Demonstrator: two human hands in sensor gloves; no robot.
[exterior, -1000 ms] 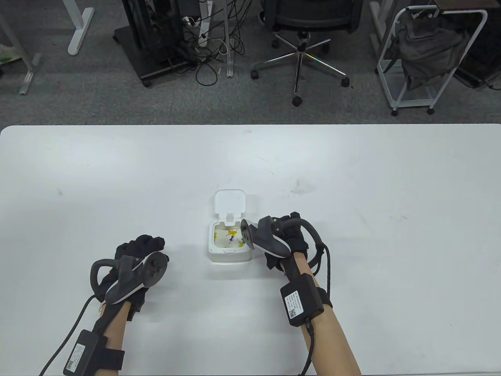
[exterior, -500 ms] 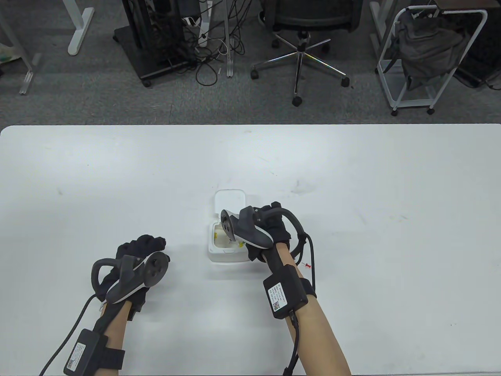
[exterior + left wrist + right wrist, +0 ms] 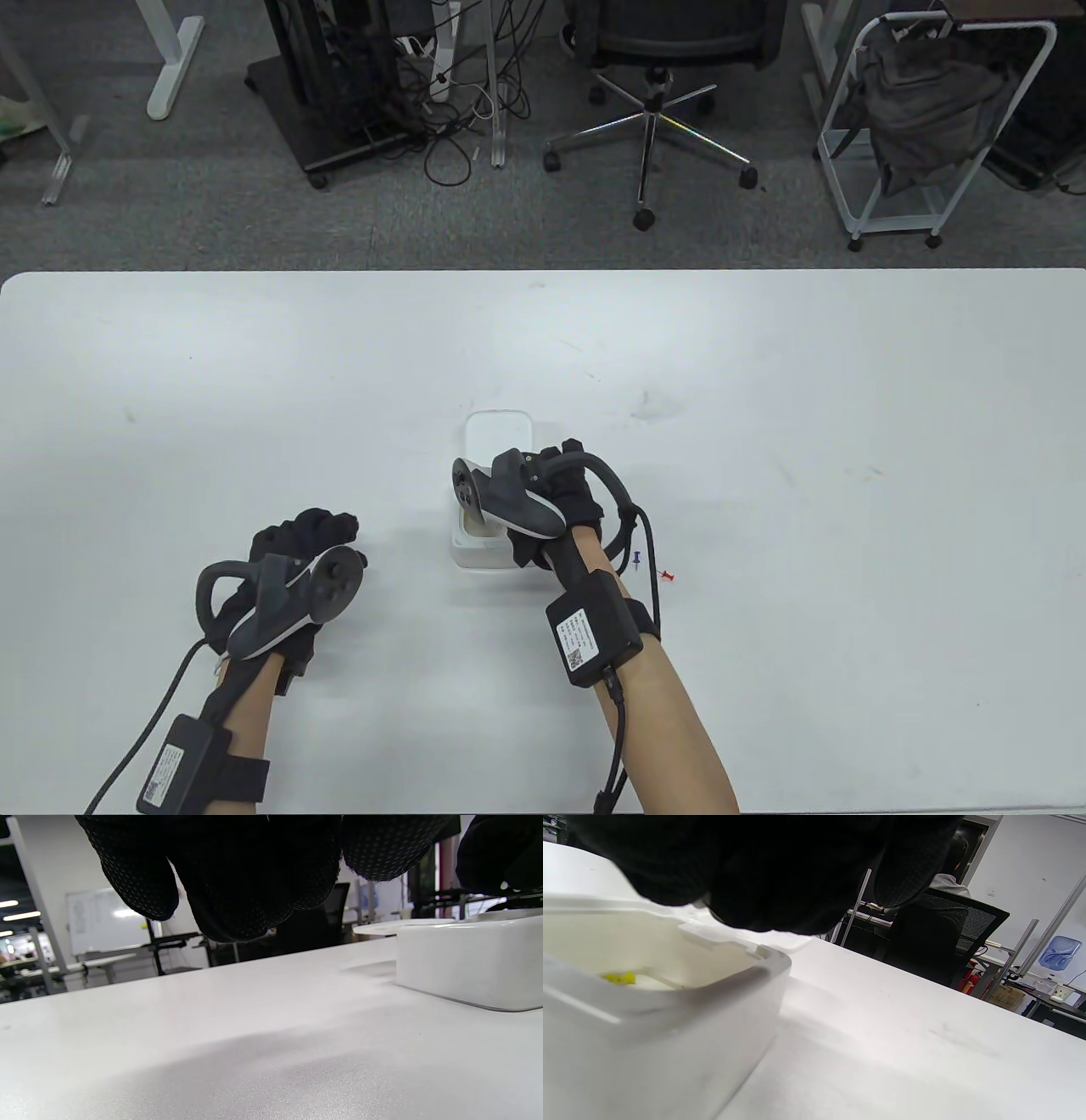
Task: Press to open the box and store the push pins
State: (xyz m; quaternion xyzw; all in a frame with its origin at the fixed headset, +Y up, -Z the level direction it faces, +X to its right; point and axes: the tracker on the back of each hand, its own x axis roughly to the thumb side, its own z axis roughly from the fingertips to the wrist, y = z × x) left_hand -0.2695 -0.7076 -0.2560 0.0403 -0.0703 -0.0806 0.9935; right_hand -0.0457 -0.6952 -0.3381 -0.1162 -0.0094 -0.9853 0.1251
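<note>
Directly beneath right hand (image 3: 567,497): box (image 3: 479,552).

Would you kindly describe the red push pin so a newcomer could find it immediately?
On the white table, look just right of the right hand hovering over the open white box. Two loose pins lie beside the wrist; the red push pin is the outer one, farther right than the blue push pin.

Most of the open box (image 3: 475,543) hidden under the right hand (image 3: 564,501). Pins inside mostly covered. Fingertips out of sight, grip not clear.
</note>
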